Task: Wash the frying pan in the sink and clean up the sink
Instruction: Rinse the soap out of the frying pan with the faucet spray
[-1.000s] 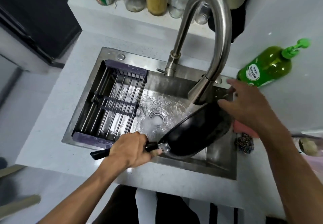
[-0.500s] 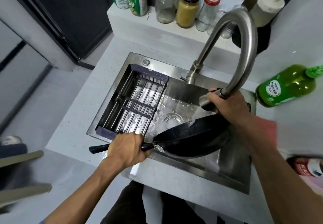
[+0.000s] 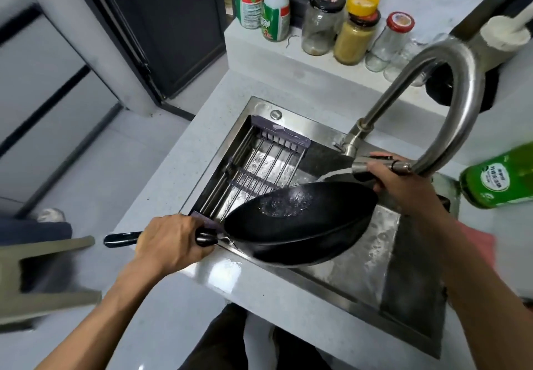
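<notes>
A wet stainless steel sink (image 3: 375, 248) fills the frame's centre. The left hand (image 3: 173, 242) grips the black frying pan (image 3: 300, 225) by its handle; the right hand (image 3: 403, 185) clasps the pull-out metal spray head (image 3: 372, 166). Best keep the pan tilted low, sweeping water around its bowl.

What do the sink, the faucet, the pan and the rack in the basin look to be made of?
Sink: brushed stainless steel, grey with wet glare. Faucet: satin metal, likely steel. Pan: black, probably non-stick-coated metal; its handle looks like glossy plastic. Rack: bright metal rods with purplish end pieces, apparently plastic.
</notes>
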Demonstrator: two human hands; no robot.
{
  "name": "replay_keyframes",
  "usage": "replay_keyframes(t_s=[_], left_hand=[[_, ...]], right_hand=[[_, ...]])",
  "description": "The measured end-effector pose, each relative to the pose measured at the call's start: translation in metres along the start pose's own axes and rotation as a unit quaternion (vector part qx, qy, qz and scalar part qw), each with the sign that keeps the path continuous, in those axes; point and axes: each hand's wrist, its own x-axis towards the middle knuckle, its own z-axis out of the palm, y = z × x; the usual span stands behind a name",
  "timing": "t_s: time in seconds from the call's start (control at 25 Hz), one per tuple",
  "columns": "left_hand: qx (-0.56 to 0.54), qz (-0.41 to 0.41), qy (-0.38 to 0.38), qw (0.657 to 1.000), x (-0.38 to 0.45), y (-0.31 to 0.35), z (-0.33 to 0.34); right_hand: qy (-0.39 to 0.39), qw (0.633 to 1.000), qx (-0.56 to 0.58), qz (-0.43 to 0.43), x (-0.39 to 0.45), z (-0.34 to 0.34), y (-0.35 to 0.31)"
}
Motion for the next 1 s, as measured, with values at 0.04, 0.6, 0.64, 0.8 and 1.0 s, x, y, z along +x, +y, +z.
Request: replay_keyframes(t_s=[0.04, 0.6, 0.64, 0.8, 1.0], left_hand=[[-0.013, -0.004, 0.013, 1.0, 0.001, -0.007, -0.005], [-0.308, -0.151, 0.023, 0.939, 0.027, -0.036, 0.023], [-0.331, -0.157, 0.019, 0.93, 0.031, -0.036, 0.023], [-0.396, -0.171, -0.011, 0.902, 0.038, -0.037, 0.021], [-0.413, -0.189, 0.03, 0.891, 0.033, -0.042, 0.01]], right_hand=[[-0.003, 1.0, -0.017, -0.004, 0.0, 0.0, 0.0], [0.056, 0.996, 0.019, -0.065, 0.0, 0.027, 0.014], [0.054, 0.996, 0.027, -0.069, 0.0, 0.033, 0.012], [0.021, 0.993, 0.075, -0.086, 0.004, 0.062, 0.004], [-0.002, 0.991, 0.107, -0.074, 0.02, 0.092, -0.014]])
